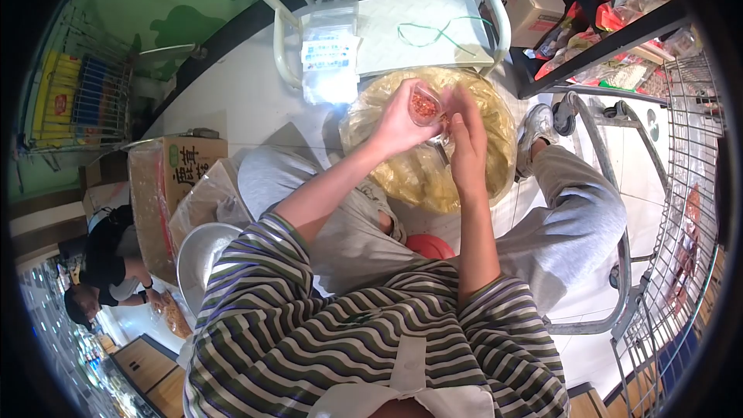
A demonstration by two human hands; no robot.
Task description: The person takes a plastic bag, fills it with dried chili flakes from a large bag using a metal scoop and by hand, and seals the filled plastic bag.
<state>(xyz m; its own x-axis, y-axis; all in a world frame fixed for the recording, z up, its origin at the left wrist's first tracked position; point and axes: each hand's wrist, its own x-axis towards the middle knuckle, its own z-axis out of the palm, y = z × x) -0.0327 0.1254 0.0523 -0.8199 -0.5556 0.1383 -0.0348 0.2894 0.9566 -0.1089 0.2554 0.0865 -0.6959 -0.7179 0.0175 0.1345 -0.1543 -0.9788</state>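
Observation:
A small clear plastic packet of red flakes, which look like crushed chili, is held up in front of me. My left hand is closed around it from the left. Close against the packet's right side is my right hand; motion smears its fingertips, so whether they grip the packet's edge is unclear. Beneath both hands lies a wide, crumpled yellowish plastic bag, its contents hidden from me.
Ahead stands a white bench with clear labelled bags and a green string. Cardboard boxes and a metal bowl are on my left. A wire cart stands right. A person handles a bag at far left.

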